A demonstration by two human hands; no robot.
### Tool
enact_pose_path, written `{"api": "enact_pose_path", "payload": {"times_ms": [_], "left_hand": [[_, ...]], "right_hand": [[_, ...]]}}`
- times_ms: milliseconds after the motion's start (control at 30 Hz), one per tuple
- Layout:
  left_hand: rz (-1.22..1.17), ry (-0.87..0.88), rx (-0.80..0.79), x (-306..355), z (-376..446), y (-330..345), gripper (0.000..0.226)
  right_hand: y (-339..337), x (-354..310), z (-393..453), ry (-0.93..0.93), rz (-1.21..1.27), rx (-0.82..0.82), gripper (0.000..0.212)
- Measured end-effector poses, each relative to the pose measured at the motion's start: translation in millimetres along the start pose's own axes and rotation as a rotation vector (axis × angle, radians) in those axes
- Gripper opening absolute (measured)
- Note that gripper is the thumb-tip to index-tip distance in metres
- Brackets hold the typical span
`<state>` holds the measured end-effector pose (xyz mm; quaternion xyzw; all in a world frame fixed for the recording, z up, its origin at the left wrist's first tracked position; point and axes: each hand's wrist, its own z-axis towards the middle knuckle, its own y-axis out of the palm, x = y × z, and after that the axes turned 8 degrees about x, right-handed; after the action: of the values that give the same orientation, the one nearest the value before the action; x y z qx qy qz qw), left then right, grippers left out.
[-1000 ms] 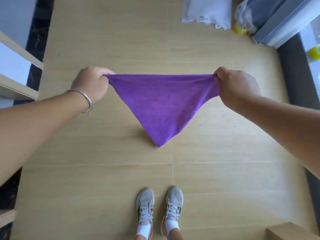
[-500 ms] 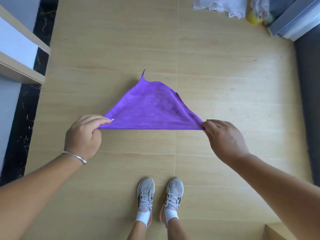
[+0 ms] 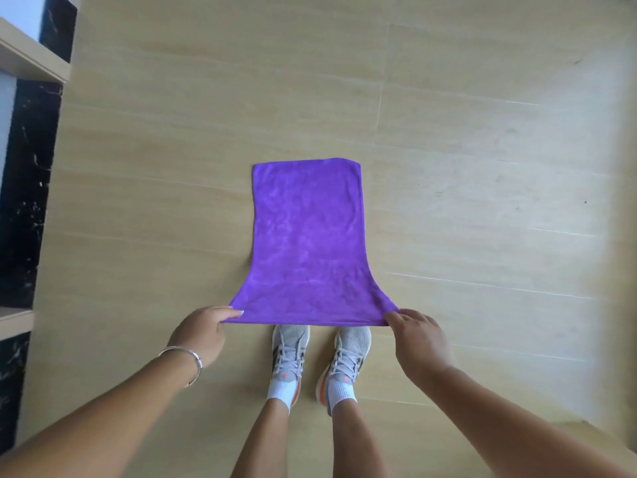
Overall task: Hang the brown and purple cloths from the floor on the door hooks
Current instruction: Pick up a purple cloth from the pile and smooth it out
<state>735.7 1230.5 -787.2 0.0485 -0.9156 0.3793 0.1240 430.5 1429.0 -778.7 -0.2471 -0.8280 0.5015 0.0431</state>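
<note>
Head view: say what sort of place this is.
Probably a room in a home: pale wood-look floor, a light shelf unit against a dark wall at left, and a purple cloth held over it.

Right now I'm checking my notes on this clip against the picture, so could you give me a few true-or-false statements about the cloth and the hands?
1. Both hands pinch the near corners of the purple cloth. True: the left hand and the right hand each hold one.
2. The cloth is spread out long. True.
3. The cloth hangs on a door hook. False: no hook is in view; the cloth is over the wooden floor.
4. A bracelet is on the right wrist. False: it is on the left wrist.
5. A brown cloth lies beside the shoes. False: none is in view.
</note>
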Motion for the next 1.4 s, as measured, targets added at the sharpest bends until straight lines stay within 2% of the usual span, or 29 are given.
{"api": "enact_pose_path", "payload": {"times_ms": [133,267,433,567,633,700,800,900,967,1067,1133,1267,1400], "left_hand": [[-0.111,-0.189,0.028,-7,37,18,0.057],[-0.290,-0.282,0.116,-1,98,25,0.042],[-0.390,-0.222,0.214,15,203,28,0.026],[-0.406,-0.086,0.300,30,301,44,0.033],[-0.457,-0.107,0.338,33,343,61,0.040],[-0.387,-0.104,0.381,28,363,87,0.046],[-0.099,0.180,0.407,5,341,145,0.050],[0.142,0.520,0.291,-19,287,200,0.058],[0.301,0.649,0.234,-38,255,225,0.067],[0.482,0.672,0.174,-66,228,248,0.086],[0.571,0.647,0.129,-80,221,257,0.096],[0.651,0.724,0.217,-89,233,260,0.091],[0.719,0.866,0.235,-86,253,249,0.087]], "right_hand": [[27,3,37,0.027,0.030,0.038,0.024],[38,3,99,0.090,0.157,0.097,0.020],[54,10,208,0.263,0.328,0.184,0.018],[87,24,300,0.313,0.369,0.335,0.024],[109,30,334,0.349,0.405,0.456,0.032],[138,30,347,0.350,0.425,0.544,0.040],[198,20,320,0.129,0.373,0.469,0.043],[254,12,262,-0.117,0.190,0.258,0.049],[282,13,225,-0.239,0.064,0.145,0.059],[308,20,192,-0.306,-0.080,0.001,0.077],[316,27,184,-0.301,-0.152,-0.036,0.084],[314,35,191,-0.247,-0.245,0.006,0.073],[306,43,201,-0.297,-0.343,-0.024,0.064]]}}
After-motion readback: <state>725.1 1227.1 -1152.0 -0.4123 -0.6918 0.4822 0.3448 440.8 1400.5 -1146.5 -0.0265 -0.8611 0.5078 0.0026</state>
